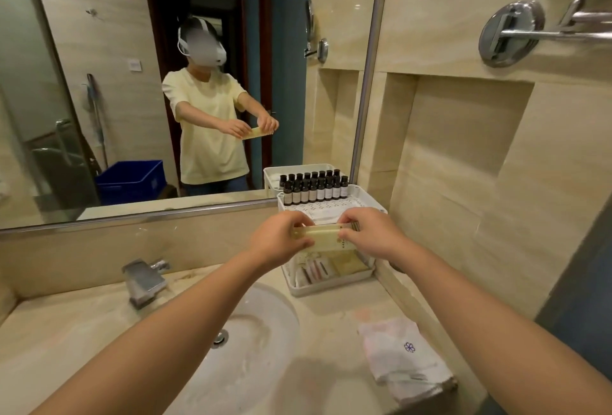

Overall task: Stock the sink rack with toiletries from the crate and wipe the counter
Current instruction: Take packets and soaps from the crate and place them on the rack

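From my end: the slim pale-yellow packet (326,239) is held up in front of the white plastic two-tier rack (326,288), just below its row of small dark bottles (313,189). Its long axis runs 9-to-3, with the 3 o'clock end a touch higher. It's flat, with a tiny printed emblem near the right. The left hand (281,240) pinches one end and the right hand (372,232) the other. A folded white towel (404,353) sits on the table (334,318) at 5 o'clock.

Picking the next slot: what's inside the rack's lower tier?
Flat packets show at the rack front; left hand, right hand and the held box hide the rest.
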Demonstrator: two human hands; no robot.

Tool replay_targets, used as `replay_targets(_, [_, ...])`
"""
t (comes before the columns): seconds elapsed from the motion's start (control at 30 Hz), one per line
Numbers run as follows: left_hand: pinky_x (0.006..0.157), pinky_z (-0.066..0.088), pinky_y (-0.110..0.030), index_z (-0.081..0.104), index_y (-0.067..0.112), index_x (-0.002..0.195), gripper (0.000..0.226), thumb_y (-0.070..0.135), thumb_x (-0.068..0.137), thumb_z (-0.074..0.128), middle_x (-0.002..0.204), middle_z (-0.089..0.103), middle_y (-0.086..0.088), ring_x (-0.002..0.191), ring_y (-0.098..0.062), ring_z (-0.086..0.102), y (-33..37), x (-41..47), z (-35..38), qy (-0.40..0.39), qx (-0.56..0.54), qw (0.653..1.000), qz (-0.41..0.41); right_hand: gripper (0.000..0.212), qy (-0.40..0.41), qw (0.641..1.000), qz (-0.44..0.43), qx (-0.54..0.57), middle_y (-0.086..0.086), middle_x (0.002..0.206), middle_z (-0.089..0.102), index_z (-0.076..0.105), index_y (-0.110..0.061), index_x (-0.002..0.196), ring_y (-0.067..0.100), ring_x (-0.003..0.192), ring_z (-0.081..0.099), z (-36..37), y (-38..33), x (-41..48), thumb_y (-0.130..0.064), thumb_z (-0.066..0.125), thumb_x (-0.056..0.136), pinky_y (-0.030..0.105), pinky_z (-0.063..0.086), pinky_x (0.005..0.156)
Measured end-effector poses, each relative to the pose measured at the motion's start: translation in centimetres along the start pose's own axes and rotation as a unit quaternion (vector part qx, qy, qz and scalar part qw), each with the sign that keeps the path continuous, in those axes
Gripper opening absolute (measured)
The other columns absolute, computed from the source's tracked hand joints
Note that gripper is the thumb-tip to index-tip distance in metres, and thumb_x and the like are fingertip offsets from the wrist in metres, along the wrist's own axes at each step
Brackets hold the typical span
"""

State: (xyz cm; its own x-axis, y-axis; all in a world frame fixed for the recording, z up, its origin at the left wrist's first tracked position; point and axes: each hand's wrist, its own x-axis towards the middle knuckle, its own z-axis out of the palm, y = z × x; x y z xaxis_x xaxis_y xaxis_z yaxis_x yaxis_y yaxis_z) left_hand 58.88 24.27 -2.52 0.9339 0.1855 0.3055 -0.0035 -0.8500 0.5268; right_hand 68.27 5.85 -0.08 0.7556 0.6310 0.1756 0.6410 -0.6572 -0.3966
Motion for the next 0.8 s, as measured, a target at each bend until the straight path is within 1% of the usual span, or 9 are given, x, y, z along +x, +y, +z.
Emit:
replay_targets(0.1, [0.080, 0.053, -0.034, 0.065, 0.032, 0.102, 0.024, 0.031, 0.080, 0.074, 0.099, 0.061, 0.015, 0.091, -0.006, 0.058, -0.7, 3.3, 1.0, 0.006, -0.002, 1.000, -0.018, 0.005, 0.012, 1.000, 0.000, -0.012, -0.015, 0.102, 0.063, 0.058, -0.039, 0.092, 0.012, 0.096, 0.056, 0.4, 2.1, 3.6, -0.038, 0.062, 0.089, 0.033, 0.046, 0.079])
replay_targets(0.17, [0.080, 0.052, -0.029, 0.063, 0.033, 0.107, 0.029, 0.031, 0.081, 0.075, 0.100, 0.060, 0.015, 0.090, -0.005, 0.057, -1.2, 5.8, 1.6, 0.014, -0.004, 0.999, -0.029, 0.009, 0.017, 1.000, 0.008, -0.004, -0.011, 0.105, 0.060, 0.054, -0.041, 0.095, 0.015, 0.098, 0.055, 0.6, 3.7, 6.3, -0.040, 0.061, 0.088, 0.033, 0.045, 0.077])
replay_targets(0.23, [0.081, 0.050, -0.027, 0.062, 0.032, 0.112, 0.034, 0.030, 0.081, 0.075, 0.103, 0.060, 0.013, 0.092, -0.006, 0.057, -1.5, 8.4, 2.3, 0.020, -0.003, 0.999, -0.039, 0.017, 0.011, 1.000, 0.008, 0.005, -0.008, 0.106, 0.058, 0.050, -0.043, 0.100, 0.017, 0.100, 0.053, 0.8, 5.2, 9.1, -0.042, 0.060, 0.087, 0.035, 0.048, 0.081])
replay_targets(0.37, [0.086, 0.052, -0.033, 0.061, 0.033, 0.115, 0.036, 0.031, 0.082, 0.074, 0.110, 0.062, 0.012, 0.100, -0.008, 0.059, -2.7, 13.4, 3.9, 0.029, 0.002, 0.997, -0.067, 0.026, -0.009, 1.000, -0.004, 0.009, -0.006, 0.107, 0.057, 0.048, -0.037, 0.108, 0.018, 0.103, 0.052, 0.9, 8.1, 14.7, -0.043, 0.062, 0.087, 0.037, 0.048, 0.086])
replay_targets(0.47, [0.080, 0.054, -0.033, 0.059, 0.034, 0.117, 0.036, 0.030, 0.084, 0.072, 0.108, 0.059, 0.012, 0.099, -0.010, 0.060, -3.8, 16.6, 5.4, 0.023, -0.001, 0.995, -0.100, 0.027, -0.028, 0.999, -0.003, 0.032, -0.003, 0.108, 0.058, 0.048, -0.034, 0.108, 0.018, 0.104, 0.053, 1.5, 10.2, 18.2, -0.040, 0.064, 0.088, 0.039, 0.049, 0.089])
replay_targets(0.5, [0.081, 0.054, -0.031, 0.059, 0.035, 0.117, 0.036, 0.030, 0.084, 0.072, 0.108, 0.059, 0.012, 0.100, -0.009, 0.060, -4.3, 17.5, 6.0, 0.020, 0.000, 0.994, -0.108, 0.028, -0.038, 0.999, -0.003, 0.039, -0.004, 0.109, 0.058, 0.047, -0.033, 0.109, 0.018, 0.104, 0.053, 1.8, 10.9, 19.2, -0.040, 0.064, 0.088, 0.040, 0.049, 0.090])
replay_targets(0.6, [0.092, 0.049, -0.030, 0.058, 0.032, 0.119, 0.038, 0.028, 0.084, 0.073, 0.117, 0.061, 0.011, 0.108, -0.008, 0.057, -5.7, 19.7, 8.1, 0.004, 0.004, 0.992, -0.125, 0.032, -0.069, 0.996, 0.001, 0.053, -0.007, 0.108, 0.053, 0.045, -0.033, 0.112, 0.018, 0.104, 0.053, 3.2, 12.9, 21.7, -0.040, 0.064, 0.087, 0.039, 0.048, 0.089])
replay_targets(0.7, [0.093, 0.050, -0.038, 0.058, 0.031, 0.116, 0.036, 0.026, 0.083, 0.073, 0.111, 0.062, 0.008, 0.103, -0.012, 0.059, -6.9, 20.7, 9.9, -0.016, -0.004, 0.989, -0.149, 0.032, -0.103, 0.993, 0.003, 0.062, -0.007, 0.110, 0.054, 0.045, -0.033, 0.113, 0.018, 0.102, 0.055, 4.9, 14.6, 23.0, -0.039, 0.063, 0.088, 0.037, 0.049, 0.085])
replay_targets(0.8, [0.092, 0.049, -0.040, 0.056, 0.031, 0.109, 0.029, 0.027, 0.085, 0.070, 0.104, 0.062, 0.009, 0.099, -0.014, 0.060, -7.7, 20.8, 11.4, -0.034, 0.006, 0.985, -0.171, 0.030, -0.137, 0.987, 0.017, 0.082, -0.008, 0.112, 0.055, 0.048, -0.034, 0.109, 0.017, 0.102, 0.057, 6.4, 16.0, 23.4, -0.040, 0.065, 0.085, 0.039, 0.050, 0.087])
